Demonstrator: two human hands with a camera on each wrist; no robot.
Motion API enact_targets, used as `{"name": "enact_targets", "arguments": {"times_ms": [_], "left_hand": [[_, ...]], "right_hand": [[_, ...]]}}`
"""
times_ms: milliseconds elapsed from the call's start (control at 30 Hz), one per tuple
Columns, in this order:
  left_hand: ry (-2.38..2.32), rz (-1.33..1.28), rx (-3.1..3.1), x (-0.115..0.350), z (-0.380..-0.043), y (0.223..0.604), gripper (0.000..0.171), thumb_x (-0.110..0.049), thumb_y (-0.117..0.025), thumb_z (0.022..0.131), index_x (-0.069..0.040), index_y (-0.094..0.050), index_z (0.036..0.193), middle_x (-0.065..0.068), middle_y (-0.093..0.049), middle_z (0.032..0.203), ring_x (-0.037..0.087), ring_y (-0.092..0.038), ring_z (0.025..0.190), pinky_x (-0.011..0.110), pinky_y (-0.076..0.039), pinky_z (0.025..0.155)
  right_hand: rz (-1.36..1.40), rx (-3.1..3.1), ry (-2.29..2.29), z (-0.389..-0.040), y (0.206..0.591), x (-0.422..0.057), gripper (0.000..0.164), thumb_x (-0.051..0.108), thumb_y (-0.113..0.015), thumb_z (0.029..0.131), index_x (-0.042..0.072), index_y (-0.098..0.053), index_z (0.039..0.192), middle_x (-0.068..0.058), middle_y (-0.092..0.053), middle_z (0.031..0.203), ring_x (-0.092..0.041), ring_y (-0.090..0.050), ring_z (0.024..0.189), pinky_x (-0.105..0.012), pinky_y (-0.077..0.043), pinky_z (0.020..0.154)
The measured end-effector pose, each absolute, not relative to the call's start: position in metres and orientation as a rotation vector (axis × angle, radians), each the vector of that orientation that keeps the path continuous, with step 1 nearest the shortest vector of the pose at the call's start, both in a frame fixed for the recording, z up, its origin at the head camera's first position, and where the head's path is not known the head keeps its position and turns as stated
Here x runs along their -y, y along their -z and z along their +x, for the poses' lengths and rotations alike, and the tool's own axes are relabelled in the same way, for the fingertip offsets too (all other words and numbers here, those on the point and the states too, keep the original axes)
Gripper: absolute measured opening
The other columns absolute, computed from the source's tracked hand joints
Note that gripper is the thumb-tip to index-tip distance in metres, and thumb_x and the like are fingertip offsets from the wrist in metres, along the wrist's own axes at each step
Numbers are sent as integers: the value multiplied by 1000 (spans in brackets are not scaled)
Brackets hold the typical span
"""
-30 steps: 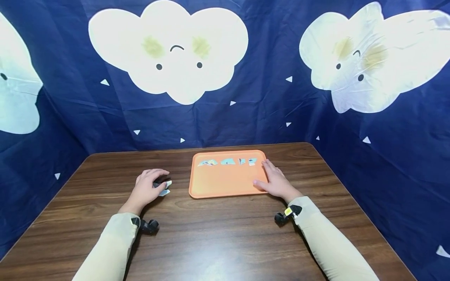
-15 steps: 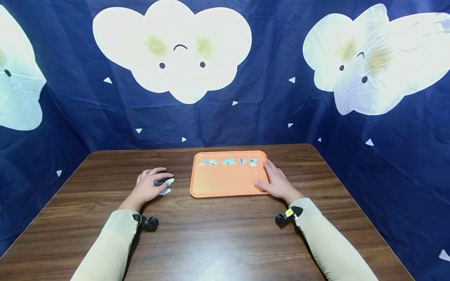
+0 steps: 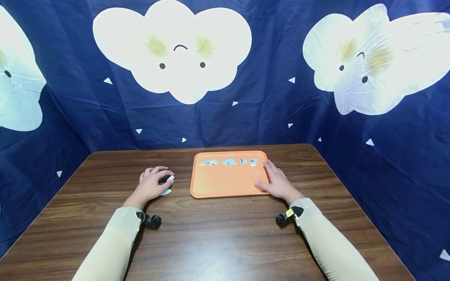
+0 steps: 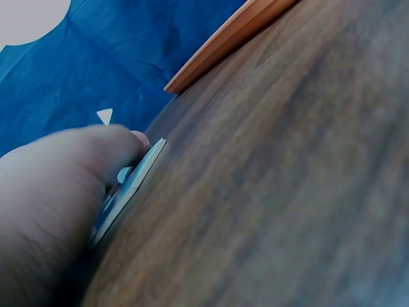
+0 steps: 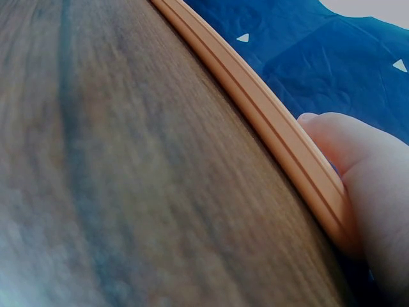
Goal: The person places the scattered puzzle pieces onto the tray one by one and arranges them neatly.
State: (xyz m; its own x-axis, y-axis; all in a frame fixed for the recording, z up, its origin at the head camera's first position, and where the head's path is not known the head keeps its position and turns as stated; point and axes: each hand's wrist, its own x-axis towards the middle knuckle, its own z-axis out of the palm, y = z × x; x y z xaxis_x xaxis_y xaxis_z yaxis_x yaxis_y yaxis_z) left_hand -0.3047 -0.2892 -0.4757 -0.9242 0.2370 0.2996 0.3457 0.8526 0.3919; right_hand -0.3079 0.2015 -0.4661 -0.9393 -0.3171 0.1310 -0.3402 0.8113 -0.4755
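At the left, my left hand (image 3: 151,183) pinches a small light-blue puzzle piece (image 3: 170,178) between thumb and index finger. Another flat puzzle piece (image 3: 165,192) lies on the table just below the thumb; its pale cut edge shows in the left wrist view, where the thumb (image 4: 83,153) hides part of it. My right hand (image 3: 278,182) rests on the right side of the orange tray (image 3: 228,183), fingers fairly straight along the rim and thumb over the tray floor. Along the tray's far side lie several irregular picture pieces (image 3: 229,161) in a row.
The brown wooden table (image 3: 211,234) extends around the tray on all sides. A dark blue curtain (image 3: 274,113) with white clouds hangs behind its far edge. Each wrist carries a small black camera, such as the left wrist camera (image 3: 152,221).
My left hand has shifted slightly right, and its thumb and index finger have closed on the small puzzle piece. The right hand stays on the tray. The head view has shifted slightly.
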Motion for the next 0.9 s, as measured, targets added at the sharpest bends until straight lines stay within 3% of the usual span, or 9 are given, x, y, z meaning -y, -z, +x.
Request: {"name": "enact_targets", "arguments": {"times_ms": [133,367,667,900], "left_hand": [[631,-412,2805,290,-306,475,33,-37,-67,94,-18,-70,122,16,-51,142,47,-35,127,72,-16,104],[652,-452,2818,296,-306,474,41,-21,-70,84,-17,-69,126,17,-50,145,47,-33,128,72,-13,104],[549,-467,2735,299,-306,472,41,-40,-78,81,-16,-74,113,14,-59,133,44,-38,125,70,-18,104],[490,-402,2659,293,-306,472,40,-44,-81,76,-14,-75,103,13,-61,130,43,-39,126,69,-20,105]], "right_hand": [[539,2939,-795,-308,467,-202,96,57,-60,93,-2,-23,158,-23,-14,166,-38,-14,153,-57,-11,121],[540,2950,-779,-310,468,-202,95,57,-60,94,-2,-23,158,-23,-14,166,-38,-14,153,-58,-12,121],[537,2948,-781,-311,467,-201,97,59,-59,93,-2,-22,158,-23,-14,166,-37,-13,153,-58,-11,121],[536,2951,-781,-310,468,-202,96,58,-60,93,-2,-22,158,-23,-14,166,-37,-14,153,-57,-12,121]]}}
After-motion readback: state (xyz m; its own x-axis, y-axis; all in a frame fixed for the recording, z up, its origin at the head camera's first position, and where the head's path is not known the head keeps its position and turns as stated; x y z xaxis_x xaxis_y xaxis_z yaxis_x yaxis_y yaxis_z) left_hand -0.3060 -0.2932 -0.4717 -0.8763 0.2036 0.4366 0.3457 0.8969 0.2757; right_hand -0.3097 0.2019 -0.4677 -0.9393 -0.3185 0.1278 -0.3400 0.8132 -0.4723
